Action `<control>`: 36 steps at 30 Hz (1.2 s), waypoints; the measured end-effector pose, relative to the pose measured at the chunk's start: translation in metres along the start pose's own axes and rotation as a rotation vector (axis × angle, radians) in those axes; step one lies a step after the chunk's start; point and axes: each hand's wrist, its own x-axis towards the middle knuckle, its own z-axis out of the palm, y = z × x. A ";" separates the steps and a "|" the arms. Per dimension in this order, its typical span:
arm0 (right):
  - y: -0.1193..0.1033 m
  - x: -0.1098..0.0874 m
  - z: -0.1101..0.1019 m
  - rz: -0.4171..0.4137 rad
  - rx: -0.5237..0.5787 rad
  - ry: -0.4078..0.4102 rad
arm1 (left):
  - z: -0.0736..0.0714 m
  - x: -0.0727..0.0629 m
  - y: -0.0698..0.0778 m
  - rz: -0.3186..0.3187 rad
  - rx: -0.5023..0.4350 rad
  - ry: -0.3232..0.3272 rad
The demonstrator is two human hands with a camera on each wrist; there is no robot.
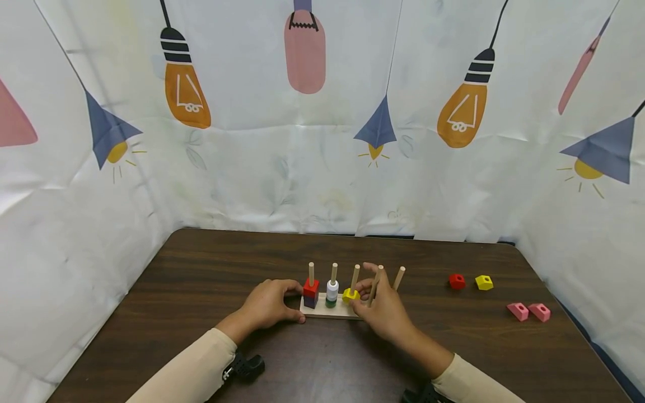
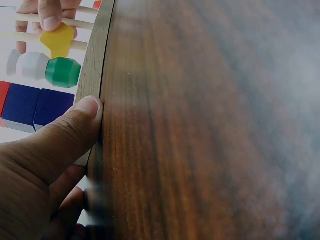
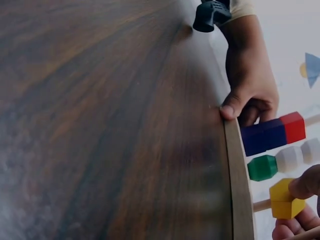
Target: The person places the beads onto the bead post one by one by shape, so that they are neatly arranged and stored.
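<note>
A wooden peg board (image 1: 330, 314) with several upright pegs lies on the table. My left hand (image 1: 272, 302) grips its left end, the thumb (image 2: 89, 107) against the front edge. With thumb and fingers, my right hand (image 1: 387, 310) pinches a yellow block (image 3: 286, 199) threaded on the third peg. In the right wrist view, bare peg shows between that block and the board. The leftmost peg carries a red block (image 1: 311, 287) above dark blue blocks (image 2: 37, 107). On the second peg, white beads (image 1: 332, 289) sit over a green bead (image 2: 63, 72). My right hand partly hides the board's right end.
To the right on the brown table (image 1: 201, 263) lie a loose red block (image 1: 457, 281) and a yellow block (image 1: 484, 282). Two pink blocks (image 1: 518, 311) are nearer the right edge. A patterned white cloth (image 1: 302, 168) hangs behind the table and along its sides.
</note>
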 end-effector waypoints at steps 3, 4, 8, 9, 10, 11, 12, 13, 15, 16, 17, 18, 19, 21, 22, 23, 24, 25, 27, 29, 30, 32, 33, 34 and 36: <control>0.002 0.000 0.002 0.008 -0.013 -0.004 | 0.000 0.000 -0.001 0.000 0.004 -0.001; 0.003 0.000 0.002 0.010 -0.017 -0.005 | 0.000 0.000 -0.001 0.000 0.004 -0.001; 0.005 0.000 0.003 0.011 -0.028 0.000 | 0.001 0.000 -0.001 0.002 0.009 0.002; 0.006 0.000 0.004 0.008 -0.032 0.000 | 0.001 0.000 -0.001 0.002 0.008 0.002; 0.006 0.000 0.004 0.006 -0.036 0.000 | 0.000 0.000 -0.001 0.002 0.009 0.003; 0.006 0.000 0.004 0.003 -0.040 -0.001 | 0.000 0.000 -0.001 0.002 0.010 0.004; 0.007 0.000 0.004 -0.002 -0.045 -0.001 | 0.000 0.000 -0.001 0.001 0.010 0.005; 0.007 0.000 0.005 -0.002 -0.049 -0.003 | 0.000 0.000 -0.001 0.001 0.010 0.006; 0.008 -0.001 0.004 -0.012 -0.057 -0.006 | 0.000 0.000 -0.001 -0.001 0.010 0.007; 0.008 -0.001 0.004 -0.014 -0.058 -0.008 | 0.000 0.000 -0.001 -0.003 0.010 0.008; 0.008 -0.002 0.004 -0.015 -0.058 -0.013 | 0.000 -0.001 -0.001 -0.004 0.009 0.007; 0.008 -0.002 0.003 -0.017 -0.055 -0.019 | 0.000 -0.001 -0.001 -0.008 0.008 0.007; 0.008 -0.003 0.003 -0.014 -0.052 -0.027 | 0.000 0.000 -0.001 -0.011 0.008 0.006; 0.008 -0.004 0.001 -0.008 -0.056 -0.050 | 0.001 -0.001 0.000 -0.018 0.006 0.004; 0.008 -0.005 0.000 -0.004 -0.063 -0.064 | 0.001 -0.001 0.000 -0.020 0.006 0.003; 0.008 -0.007 -0.002 -0.004 -0.071 -0.078 | 0.001 -0.001 0.000 -0.023 0.007 0.002; 0.008 -0.008 -0.003 -0.004 -0.084 -0.092 | 0.001 -0.001 0.000 -0.024 0.009 0.002; 0.008 -0.010 -0.005 -0.006 -0.100 -0.106 | 0.001 -0.001 0.000 -0.023 0.009 0.002; 0.007 -0.013 -0.008 -0.014 -0.136 -0.134 | 0.001 -0.001 0.000 -0.019 0.010 0.003; 0.008 -0.016 -0.012 -0.021 -0.176 -0.160 | 0.001 0.000 -0.001 -0.016 0.013 0.004; 0.008 -0.017 -0.014 -0.024 -0.200 -0.175 | 0.001 0.000 -0.001 -0.014 0.014 0.005; 0.007 -0.020 -0.018 -0.026 -0.236 -0.202 | 0.001 0.000 -0.001 -0.011 0.014 0.006; 0.007 -0.022 -0.021 -0.026 -0.254 -0.215 | 0.001 0.000 -0.001 -0.010 0.015 0.006; 0.006 -0.023 -0.023 -0.025 -0.272 -0.227 | 0.001 0.000 -0.001 -0.008 0.015 0.006; 0.006 -0.027 -0.029 -0.024 -0.289 -0.254 | 0.001 0.000 -0.001 -0.006 0.018 0.005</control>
